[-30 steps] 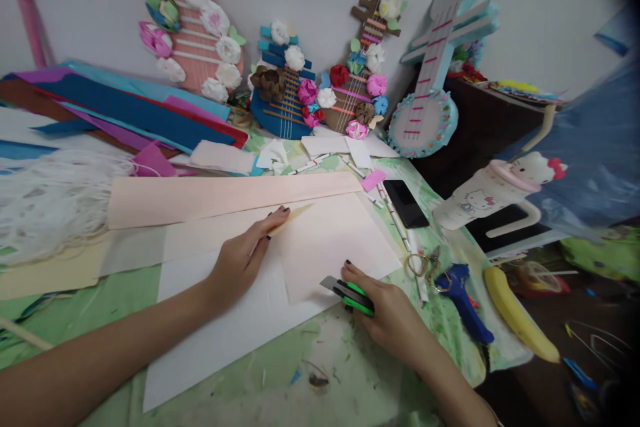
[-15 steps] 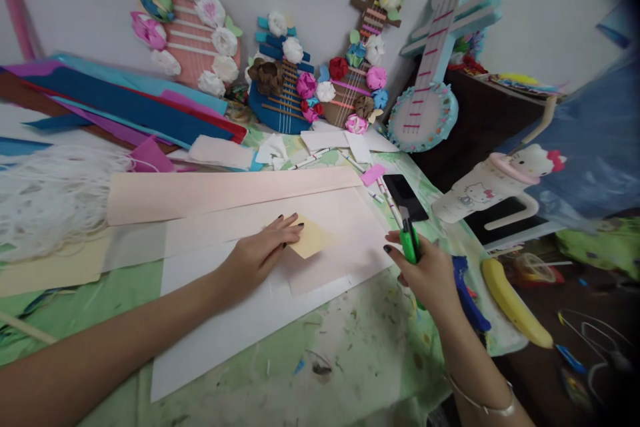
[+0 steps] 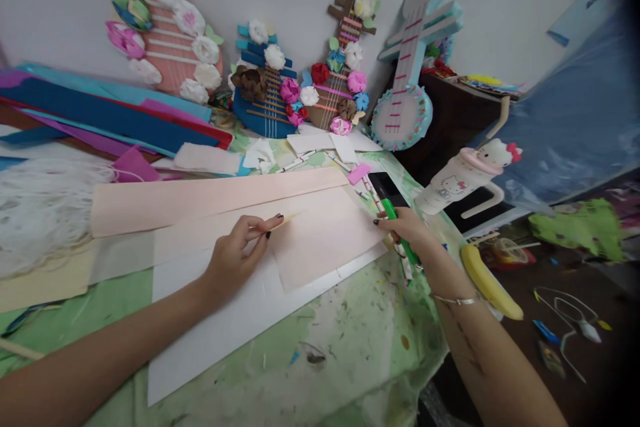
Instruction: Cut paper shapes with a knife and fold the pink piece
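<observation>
Plainly, in the head view, the left hand [image 3: 239, 250] pinches a small yellow paper piece [image 3: 289, 219] between thumb and forefinger, seen almost edge-on above a pale pink sheet [image 3: 325, 240]. That sheet lies flat on the table, partly over a larger white sheet [image 3: 210, 327], and a long peach strip [image 3: 220, 200] runs along its far side. The right hand [image 3: 413, 230] is closed around a green cutter [image 3: 389, 209], near the sheet's right corner; whether the blade is out I cannot tell. Just beyond this hand lie a dark phone [image 3: 384, 185] and a bright pink slip [image 3: 359, 173], with banded white sticks [image 3: 373, 193] among them. To the right stands a white tumbler [image 3: 453, 183] with a Hello Kitty face printed on its side and a Hello Kitty head [image 3: 495, 153] at its lid; any lettering beside the print is too small to read. A banana [image 3: 490, 283] lies near the right forearm. At the back, four lute-shaped crafts lean by the wall: pink [image 3: 173, 40], blue [image 3: 265, 113], brown [image 3: 320, 107] and pale blue [image 3: 400, 113]. White netting [image 3: 45, 213] is heaped at the left, beside the peach strip, and a green-patterned cloth [image 3: 280, 373] covers the table.
</observation>
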The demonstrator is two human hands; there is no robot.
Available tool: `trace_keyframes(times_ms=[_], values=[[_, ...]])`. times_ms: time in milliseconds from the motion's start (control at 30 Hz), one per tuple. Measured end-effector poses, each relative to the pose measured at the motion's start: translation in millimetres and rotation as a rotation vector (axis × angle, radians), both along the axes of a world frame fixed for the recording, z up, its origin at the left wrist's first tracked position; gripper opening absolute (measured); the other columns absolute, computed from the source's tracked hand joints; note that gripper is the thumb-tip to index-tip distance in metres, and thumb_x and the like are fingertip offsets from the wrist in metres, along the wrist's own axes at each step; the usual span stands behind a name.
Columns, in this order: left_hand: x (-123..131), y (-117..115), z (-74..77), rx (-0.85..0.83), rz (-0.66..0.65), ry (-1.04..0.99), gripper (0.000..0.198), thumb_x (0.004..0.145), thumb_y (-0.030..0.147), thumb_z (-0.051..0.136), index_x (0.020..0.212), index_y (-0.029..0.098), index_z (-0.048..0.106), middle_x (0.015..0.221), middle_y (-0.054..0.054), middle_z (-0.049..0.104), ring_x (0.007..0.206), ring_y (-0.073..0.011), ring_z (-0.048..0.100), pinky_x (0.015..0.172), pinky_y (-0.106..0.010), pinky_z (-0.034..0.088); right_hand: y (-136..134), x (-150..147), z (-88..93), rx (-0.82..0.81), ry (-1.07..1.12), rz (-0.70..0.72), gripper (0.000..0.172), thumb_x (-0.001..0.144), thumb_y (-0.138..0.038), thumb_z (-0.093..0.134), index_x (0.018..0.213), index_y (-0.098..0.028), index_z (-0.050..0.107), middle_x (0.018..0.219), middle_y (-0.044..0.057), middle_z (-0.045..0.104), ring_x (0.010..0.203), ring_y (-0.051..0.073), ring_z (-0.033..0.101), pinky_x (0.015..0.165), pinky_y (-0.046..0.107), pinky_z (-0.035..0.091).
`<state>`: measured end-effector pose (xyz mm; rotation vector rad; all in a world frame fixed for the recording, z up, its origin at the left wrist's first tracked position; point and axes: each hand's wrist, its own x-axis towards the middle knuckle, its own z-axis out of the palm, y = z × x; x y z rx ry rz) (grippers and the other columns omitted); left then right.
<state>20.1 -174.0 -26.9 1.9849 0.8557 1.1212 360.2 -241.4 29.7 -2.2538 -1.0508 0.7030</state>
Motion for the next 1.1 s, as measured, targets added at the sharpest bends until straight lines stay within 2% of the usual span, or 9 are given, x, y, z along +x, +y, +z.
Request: trace_keyframes(times_ms=[67,167,333,433,533,767,867,1000,1100], values=[[1.1,1.8,-0.8,-0.084,0.095,-0.065,0.013,0.087,0.03,0.056,0.091,0.022,0.045,0.092,-0.006,0.073,0.083,-0.0191,0.073,0.049,-0.018,0.052,5.8,-1.5,6.0,0.064,0.176,0.019,0.019,0.069,-0.015,0.065,0.088,-0.013,0.064,0.04,-0.008,0.04,0.035,0.008,0.036,0.04,0.023,0.032],[1.0,8.7,-1.1,-0.05,0.209,-0.191,0.016,0.081,0.029,0.06,0.08,0.022,0.046,0.073,0.001,0.067,0.074,-0.0166,0.071,0.051,-0.019,0.052,16.9,-8.0,19.2,0.205,0.386,0.018,0.025,0.067,-0.015,0.068,0.092,-0.014,0.062,0.048,-0.008,0.043,0.037,0.005,0.033,0.039,0.021,0.031],[-5.7,21.0,5.0,0.062,0.279,-0.264,0.011,0.082,0.027,0.06,0.075,0.023,0.053,0.079,0.0,0.063,0.086,-0.0183,0.067,0.07,-0.028,0.056,34.2,-18.1,41.4,0.434,0.618,-0.013,0.022,0.07,-0.015,0.066,0.09,-0.016,0.058,0.053,-0.01,0.037,0.04,0.003,0.028,0.04,0.018,0.027],[-10.3,23.8,11.7,0.111,0.303,-0.241,0.004,0.085,0.026,0.059,0.082,0.025,0.061,0.086,-0.001,0.065,0.084,-0.0183,0.065,0.074,-0.033,0.056,37.2,-20.6,48.2,0.495,0.7,-0.033,0.021,0.069,-0.014,0.066,0.087,-0.017,0.056,0.052,-0.01,0.033,0.04,0.003,0.027,0.04,0.018,0.026],[-13.2,25.2,17.8,0.177,0.326,-0.178,0.012,0.087,0.022,0.055,0.085,0.026,0.065,0.091,0.0,0.069,0.09,-0.0191,0.065,0.082,-0.037,0.055,33.1,-21.7,50.0,0.52,0.74,-0.057,0.019,0.068,-0.012,0.064,0.085,-0.017,0.055,0.051,-0.01,0.032,0.04,0.003,0.026,0.04,0.017,0.025],[-12.7,28.4,18.4,0.206,0.339,-0.132,0.018,0.088,0.02,0.052,0.092,0.022,0.069,0.1,0.0,0.072,0.098,-0.0188,0.066,0.091,-0.036,0.052,14.1,-19.2,43.4,0.477,0.691,-0.079,0.022,0.065,-0.013,0.063,0.085,-0.016,0.056,0.053,-0.009,0.037,0.04,0.003,0.027,0.039,0.018,0.024],[-10.0,24.4,17.9,0.235,0.272,-0.154,0.016,0.09,0.018,0.051,0.09,0.021,0.068,0.107,-0.002,0.071,0.105,-0.0196,0.065,0.097,-0.037,0.05,5.6,-17.2,37.0,0.413,0.61,-0.072,0.021,0.064,-0.015,0.065,0.083,-0.017,0.057,0.052,-0.009,0.039,0.039,0.003,0.029,0.039,0.019,0.025],[-7.3,15.1,20.1,0.387,0.115,-0.104,0.019,0.092,0.014,0.05,0.082,0.022,0.063,0.111,-0.001,0.07,0.119,-0.0213,0.057,0.1,-0.042,0.048,-8.7,-15.8,28.1,0.282,0.446,-0.063,0.018,0.062,-0.015,0.065,0.079,-0.017,0.058,0.048,-0.007,0.044,0.038,0.006,0.034,0.039,0.021,0.028],[-7.6,9.9,19.4,0.563,0.102,-0.013,0.023,0.092,0.011,0.049,0.08,0.025,0.062,0.102,0.001,0.073,0.113,-0.0223,0.056,0.093,-0.044,0.047,-18.9,-14.0,23.9,0.173,0.231,-0.044,0.015,0.06,-0.014,0.063,0.075,-0.017,0.061,0.043,-0.007,0.044,0.036,0.008,0.038,0.039,0.023,0.027]])
